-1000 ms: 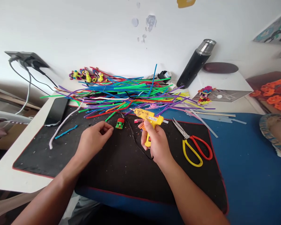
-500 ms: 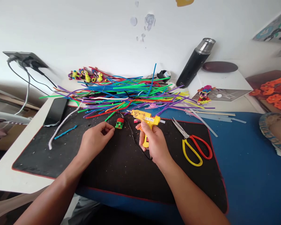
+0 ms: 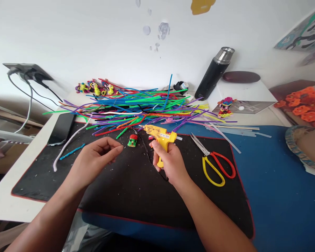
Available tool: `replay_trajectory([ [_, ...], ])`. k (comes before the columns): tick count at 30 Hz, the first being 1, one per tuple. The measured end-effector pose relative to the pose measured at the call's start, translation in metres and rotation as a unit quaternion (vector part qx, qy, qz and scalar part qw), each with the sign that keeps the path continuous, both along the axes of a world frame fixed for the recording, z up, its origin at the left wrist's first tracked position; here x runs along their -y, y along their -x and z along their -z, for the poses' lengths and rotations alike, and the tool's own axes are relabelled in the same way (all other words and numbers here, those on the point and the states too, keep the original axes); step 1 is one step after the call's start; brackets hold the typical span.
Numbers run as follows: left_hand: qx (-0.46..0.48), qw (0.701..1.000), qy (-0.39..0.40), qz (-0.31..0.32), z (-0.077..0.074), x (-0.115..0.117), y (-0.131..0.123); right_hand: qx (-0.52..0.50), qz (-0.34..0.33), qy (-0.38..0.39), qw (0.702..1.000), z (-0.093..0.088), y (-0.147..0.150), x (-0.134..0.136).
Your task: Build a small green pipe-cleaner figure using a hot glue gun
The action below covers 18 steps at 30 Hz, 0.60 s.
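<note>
My right hand (image 3: 169,162) grips the handle of a yellow glue gun (image 3: 160,134) above the black mat (image 3: 120,182), its nozzle pointing left. A small green and red craft piece (image 3: 132,140) lies on the mat just left of the nozzle. My left hand (image 3: 97,159) hovers left of that piece with thumb and fingertips pinched together; what they pinch is too small to make out. The gun's black cord (image 3: 149,157) runs down the mat under my right hand.
A heap of coloured pipe cleaners (image 3: 144,106) covers the back of the mat. Yellow and red scissors (image 3: 212,162) lie to the right. A black flask (image 3: 212,73), small figures (image 3: 94,87) (image 3: 225,106), a phone (image 3: 61,127), a white pipe cleaner (image 3: 68,141) and a short blue one (image 3: 71,151) stand around.
The glue gun and my right hand have shifted slightly left toward the craft piece. My left hand has drawn back a little from the piece, still pinched.
</note>
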State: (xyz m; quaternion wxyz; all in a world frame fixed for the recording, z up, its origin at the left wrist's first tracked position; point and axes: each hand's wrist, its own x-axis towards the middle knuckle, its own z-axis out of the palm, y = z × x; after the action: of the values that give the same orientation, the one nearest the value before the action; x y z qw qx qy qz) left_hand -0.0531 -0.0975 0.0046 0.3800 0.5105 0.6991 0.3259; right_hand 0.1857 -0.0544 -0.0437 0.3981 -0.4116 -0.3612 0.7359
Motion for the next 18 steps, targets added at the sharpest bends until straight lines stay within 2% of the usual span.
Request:
replay_trajectory([
  [7,-0.001,1.0,-0.019,0.009,-0.02,0.002,-0.009,-0.065,-0.014,0.036,0.997,-0.007,0.002,0.001],
  [18,-0.081,0.992,-0.041,0.087,-0.03,0.011,-0.049,-0.163,-0.052,0.067,0.983,-0.006,0.007,0.002],
])
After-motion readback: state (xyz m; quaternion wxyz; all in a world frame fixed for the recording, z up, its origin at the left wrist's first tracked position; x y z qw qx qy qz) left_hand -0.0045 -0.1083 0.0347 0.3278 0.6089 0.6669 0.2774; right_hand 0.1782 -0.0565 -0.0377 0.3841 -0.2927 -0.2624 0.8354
